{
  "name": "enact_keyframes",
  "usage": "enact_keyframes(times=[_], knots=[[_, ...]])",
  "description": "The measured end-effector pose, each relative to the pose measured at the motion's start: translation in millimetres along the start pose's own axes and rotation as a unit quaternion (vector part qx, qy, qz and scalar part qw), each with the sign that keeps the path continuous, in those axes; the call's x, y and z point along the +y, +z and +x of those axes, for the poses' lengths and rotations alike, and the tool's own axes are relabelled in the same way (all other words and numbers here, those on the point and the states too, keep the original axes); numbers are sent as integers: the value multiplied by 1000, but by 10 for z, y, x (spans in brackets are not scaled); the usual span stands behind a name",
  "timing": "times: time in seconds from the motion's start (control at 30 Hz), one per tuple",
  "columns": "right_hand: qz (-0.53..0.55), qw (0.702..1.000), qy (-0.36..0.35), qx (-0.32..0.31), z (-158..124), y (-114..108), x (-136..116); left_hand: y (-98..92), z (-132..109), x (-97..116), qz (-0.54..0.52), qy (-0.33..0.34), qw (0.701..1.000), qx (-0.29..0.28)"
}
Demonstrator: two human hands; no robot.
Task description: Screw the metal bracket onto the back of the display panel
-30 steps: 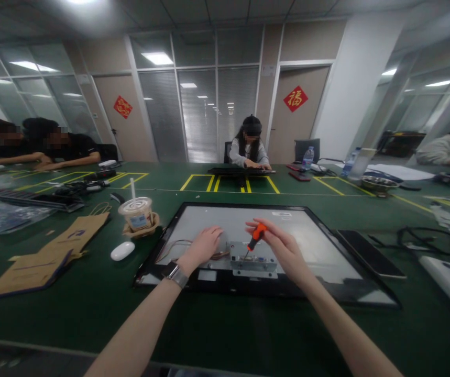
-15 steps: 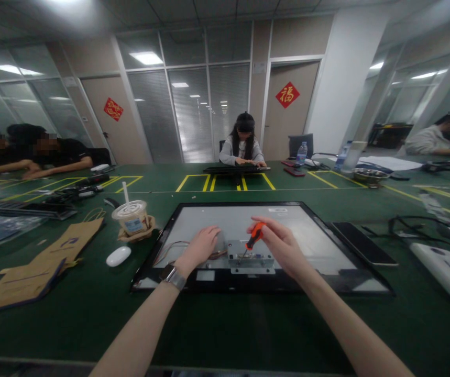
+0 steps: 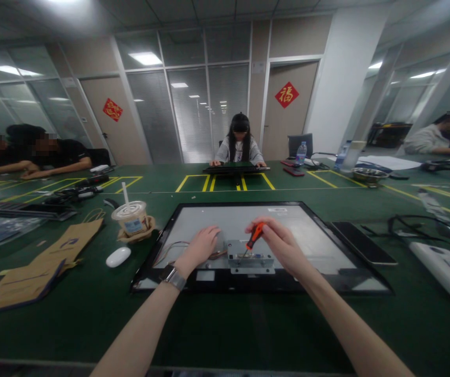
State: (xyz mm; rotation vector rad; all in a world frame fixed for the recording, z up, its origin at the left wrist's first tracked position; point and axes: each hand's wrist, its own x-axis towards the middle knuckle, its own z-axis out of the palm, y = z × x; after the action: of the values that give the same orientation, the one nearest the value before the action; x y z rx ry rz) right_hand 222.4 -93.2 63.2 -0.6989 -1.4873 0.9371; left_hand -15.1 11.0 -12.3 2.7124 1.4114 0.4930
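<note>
My right hand (image 3: pixel 278 242) grips the orange and black handle of a screwdriver (image 3: pixel 255 235). The tool slants down to the left, its tip at the metal bracket (image 3: pixel 250 256) with connector ports. That bracket sits near the front edge of a flat display panel (image 3: pixel 303 230), which lies grey back up within a black frame. Left of the bracket, my left hand (image 3: pixel 203 245) rests on the panel, fingers stretched forward and holding nothing that I can see. Thin cables (image 3: pixel 173 250) run beside and partly under this hand.
To the left stand a lidded drink cup (image 3: pixel 133 219), a white case (image 3: pixel 118 256) and a brown paper bag (image 3: pixel 44 262). On the right lie a black phone (image 3: pixel 362 243) and a white device (image 3: pixel 447 269). Across the table a person handles another dark panel (image 3: pixel 236 169).
My right hand and the screwdriver handle have shifted slightly, with the fingers curled differently around it. My left hand stays in place. The person opposite has spread their hands to their panel's ends.
</note>
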Motion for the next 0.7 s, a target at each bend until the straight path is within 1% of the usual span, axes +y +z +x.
enact_keyframes(times=[0.1,0.23,0.33,0.5,0.7], knots=[[31,999,-2,10,9,-2,21,-7,1,4,-2,-5,1000,-4],[16,1000,4,18,-4,-16,39,-12,7,16,-1,2,1000,-7],[31,999,20,3,-13,-8,12,-12,8,22,0,1,1000,-5],[91,995,21,-20,-4,16,-9,-15,8,21,0,1,1000,-5],[0,1000,12,4,-9,-23,19,-21,8,27,5,2,1000,-6]])
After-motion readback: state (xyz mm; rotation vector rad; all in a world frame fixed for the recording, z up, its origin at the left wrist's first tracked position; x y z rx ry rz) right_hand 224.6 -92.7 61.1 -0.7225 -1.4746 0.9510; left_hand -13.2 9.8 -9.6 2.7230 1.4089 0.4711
